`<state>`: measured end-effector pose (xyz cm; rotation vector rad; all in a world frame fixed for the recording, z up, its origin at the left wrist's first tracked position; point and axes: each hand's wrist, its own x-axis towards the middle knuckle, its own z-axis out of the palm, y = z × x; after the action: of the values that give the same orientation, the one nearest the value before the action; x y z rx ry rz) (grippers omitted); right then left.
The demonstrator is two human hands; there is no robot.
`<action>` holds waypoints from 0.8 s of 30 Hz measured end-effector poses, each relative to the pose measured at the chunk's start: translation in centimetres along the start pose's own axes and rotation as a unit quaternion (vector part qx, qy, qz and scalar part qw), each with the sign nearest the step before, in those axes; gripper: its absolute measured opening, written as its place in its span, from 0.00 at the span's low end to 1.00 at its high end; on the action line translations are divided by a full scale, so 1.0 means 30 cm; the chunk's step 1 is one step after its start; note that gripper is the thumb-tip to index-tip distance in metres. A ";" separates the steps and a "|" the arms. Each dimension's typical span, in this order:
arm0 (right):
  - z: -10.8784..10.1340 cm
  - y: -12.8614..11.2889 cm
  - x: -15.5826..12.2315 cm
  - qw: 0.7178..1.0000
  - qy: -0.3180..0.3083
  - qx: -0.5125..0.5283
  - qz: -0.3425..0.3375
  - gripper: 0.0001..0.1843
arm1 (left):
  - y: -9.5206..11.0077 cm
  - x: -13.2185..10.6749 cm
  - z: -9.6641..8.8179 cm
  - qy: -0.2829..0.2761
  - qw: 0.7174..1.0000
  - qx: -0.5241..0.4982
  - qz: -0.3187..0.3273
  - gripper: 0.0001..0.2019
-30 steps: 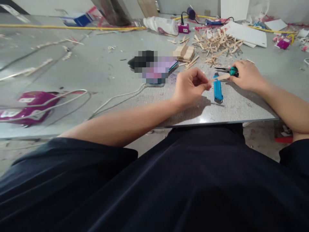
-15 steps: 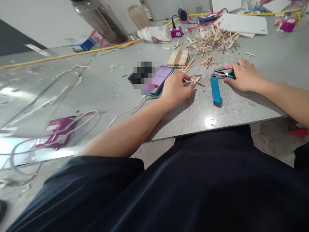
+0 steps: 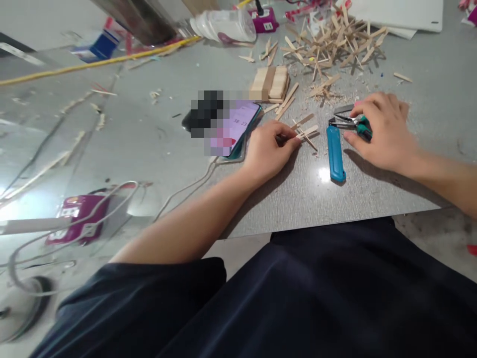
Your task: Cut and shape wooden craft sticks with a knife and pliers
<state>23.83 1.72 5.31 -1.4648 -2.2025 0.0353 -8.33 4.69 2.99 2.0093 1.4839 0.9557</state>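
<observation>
My left hand point(image 3: 270, 149) is closed, with thumb and index finger pinching a pale wooden craft stick point(image 3: 310, 131) that points right. Thin sticks lie crossed beside and under it. On the right, my right hand point(image 3: 387, 129) arches over green-handled pliers point(image 3: 364, 129), thumb and fingers apart; whether a finger touches the handles is hard to see. The pliers' metal jaws point left. A blue cutter knife point(image 3: 336, 153) lies between the hands, just left of the right thumb. Beyond the pliers is a flat metal blade point(image 3: 343, 108), its pink end partly covered by my right fingers.
A phone point(image 3: 238, 127) with a lit screen lies left of my left hand, a cable running from it. Behind are a bundle of craft sticks point(image 3: 271, 83), a heap of loose sticks point(image 3: 335, 42) and a white bottle point(image 3: 223, 26). The table's front edge point(image 3: 309, 227) is near my lap.
The view has shifted, so the table things sit lower and closer. My right hand's fingers have spread and lifted around the pliers. The stick in my left hand now shows more clearly.
</observation>
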 end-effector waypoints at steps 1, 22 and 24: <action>-0.008 -0.013 0.000 1.000 -0.003 0.006 -0.005 0.22 | 0.009 -0.003 0.001 -0.003 1.000 -0.014 -0.008 0.03; -0.002 -0.075 0.180 0.909 -0.077 0.409 0.035 0.19 | 0.156 -0.074 0.060 -0.042 0.972 -0.196 0.124 0.06; 0.026 -0.078 0.182 0.902 -0.072 0.424 0.032 0.21 | 0.158 -0.079 0.066 -0.076 0.968 -0.218 0.097 0.06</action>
<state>19.83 5.68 7.37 -1.0281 -1.8375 1.0177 -4.27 1.03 4.49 1.8695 0.9088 1.0699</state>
